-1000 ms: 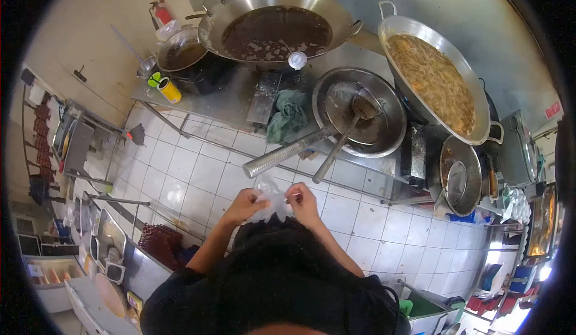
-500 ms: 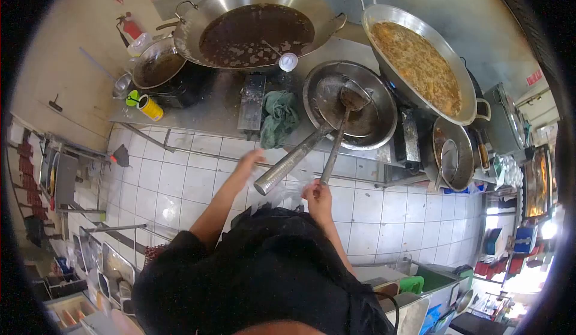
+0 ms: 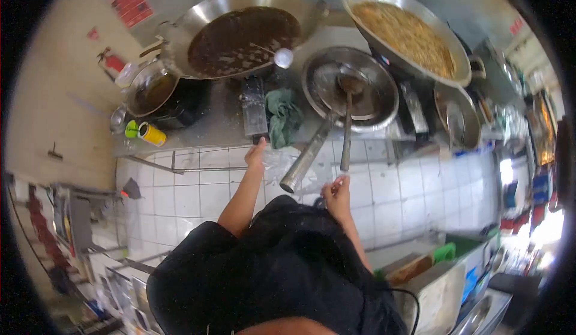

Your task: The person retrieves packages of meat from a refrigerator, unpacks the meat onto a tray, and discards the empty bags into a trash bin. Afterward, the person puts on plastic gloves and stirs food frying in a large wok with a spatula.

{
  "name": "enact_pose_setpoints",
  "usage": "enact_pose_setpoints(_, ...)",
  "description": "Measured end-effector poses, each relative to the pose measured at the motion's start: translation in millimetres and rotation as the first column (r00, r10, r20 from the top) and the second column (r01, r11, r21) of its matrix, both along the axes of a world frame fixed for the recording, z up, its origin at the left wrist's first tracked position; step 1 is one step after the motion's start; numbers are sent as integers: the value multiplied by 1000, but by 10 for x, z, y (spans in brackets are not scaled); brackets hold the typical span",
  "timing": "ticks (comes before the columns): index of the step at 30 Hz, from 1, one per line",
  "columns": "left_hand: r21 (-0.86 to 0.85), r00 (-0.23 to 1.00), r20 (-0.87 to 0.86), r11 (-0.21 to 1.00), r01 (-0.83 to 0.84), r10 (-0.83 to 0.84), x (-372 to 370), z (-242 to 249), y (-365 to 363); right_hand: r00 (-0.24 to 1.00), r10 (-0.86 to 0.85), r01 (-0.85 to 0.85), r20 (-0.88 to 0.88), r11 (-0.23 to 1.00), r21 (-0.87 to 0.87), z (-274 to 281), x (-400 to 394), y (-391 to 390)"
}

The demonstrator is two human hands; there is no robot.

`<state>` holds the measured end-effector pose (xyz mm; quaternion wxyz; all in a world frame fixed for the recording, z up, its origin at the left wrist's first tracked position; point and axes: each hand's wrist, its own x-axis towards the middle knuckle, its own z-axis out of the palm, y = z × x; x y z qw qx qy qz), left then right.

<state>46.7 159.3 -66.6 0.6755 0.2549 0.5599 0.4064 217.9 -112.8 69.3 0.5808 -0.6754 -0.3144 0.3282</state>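
Note:
My left hand (image 3: 257,154) reaches to the stove's front edge, its fingers closed around a small black burner knob (image 3: 260,137) below a metal burner box (image 3: 254,108). A crumpled green cloth (image 3: 283,116) lies just right of it. My right hand (image 3: 338,196) is below the handle end of a long ladle (image 3: 347,132), apart from it, fingers loosely curled with nothing visible in them. The ladle's bowl rests in a wide steel basin (image 3: 309,89). Beside it, a thick metal handle (image 3: 305,161) belonging to a strainer or pan in the basin juts toward me.
A large wok (image 3: 180,41) of dark liquid stands behind. At right is a wide pan (image 3: 420,71) of bubbling oily food, with a smaller pan (image 3: 444,95) below it. A yellow can (image 3: 153,134) and a small wok (image 3: 135,89) are at left. White floor tiles (image 3: 222,182) lie below.
My left hand has moved up to the burner knob. My right hand has let go of the ladle's handle and is below it. The view has shifted slightly.

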Motion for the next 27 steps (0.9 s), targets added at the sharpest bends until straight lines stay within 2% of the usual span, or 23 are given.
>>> enact_pose_setpoints(2, 156, 953, -293, 987, -32, 77, 50, 288, -157, 996, -71, 73, 46, 997, -32, 22, -35, -35)
enact_pose_setpoints(3, 247, 958, -270, 969, -34, 102, 74, 120, -93, 996, -57, 60, 71, 998, -31, 88, -43, -64)
enact_pose_setpoints(6, 309, 972, -232, 950, 40, 34, -13, -54, -35, 989, -64, 70, 131, 997, -41, 196, -69, -179)
enact_pose_setpoints(7, 324, 977, -215, 943, 78, -7, -64, -143, 60, 991, -93, 95, 98, 995, -16, 144, -81, -243)
enact_pose_setpoints(10, 271, 990, -107, 956, 114, -88, -17, -76, 33, 977, -114, 125, 182, 991, -53, -38, -25, -442)
enact_pose_setpoints(11, 228, 992, -73, 967, 114, -100, 7, -61, 38, 984, -123, 138, 132, 984, -115, -24, 28, -504)
enact_pose_setpoints(14, 247, 990, -7, 959, 138, -140, -33, 4, -92, 970, -211, 223, 120, 969, -105, -99, 167, -669)
enact_pose_setpoints(15, 281, 989, 37, 951, 125, -142, -164, -352, 77, 960, -225, 238, 168, 969, -64, -146, 236, -719)
enact_pose_setpoints(17, 336, 989, 84, 938, 85, -120, -35, -388, 143, 962, -228, 245, 149, 964, -104, -22, 405, -813)
enact_pose_setpoints(18, 353, 992, 84, 934, 57, -92, -25, -402, 147, 963, -229, 247, 138, 961, -126, 34, 472, -864)
enact_pose_setpoints(20, 387, 996, 85, 922, -10, -25, 41, -131, -2, 957, -275, 284, 92, 952, -117, 57, 594, -959)
enact_pose_setpoints(21, 379, 993, 99, 925, 25, -67, 104, 114, -145, 954, -292, 298, 68, 948, -112, 61, 658, -1002)
enact_pose_setpoints(24, 440, 995, 44, 896, 57, -85, -78, -144, 65, 932, -360, 350, -44, 924, -156, -23, 840, -1117)
enact_pose_setpoints(25, 497, 994, -38, 861, 106, -100, -89, -94, 48, 907, -391, 371, -156, 918, -140, -43, 898, -1155)
enact_pose_setpoints(27, 461, 997, -46, 887, -30, 58, -147, -285, 159, 924, -372, 350, -86, 916, -197, -24, 1042, -1252)
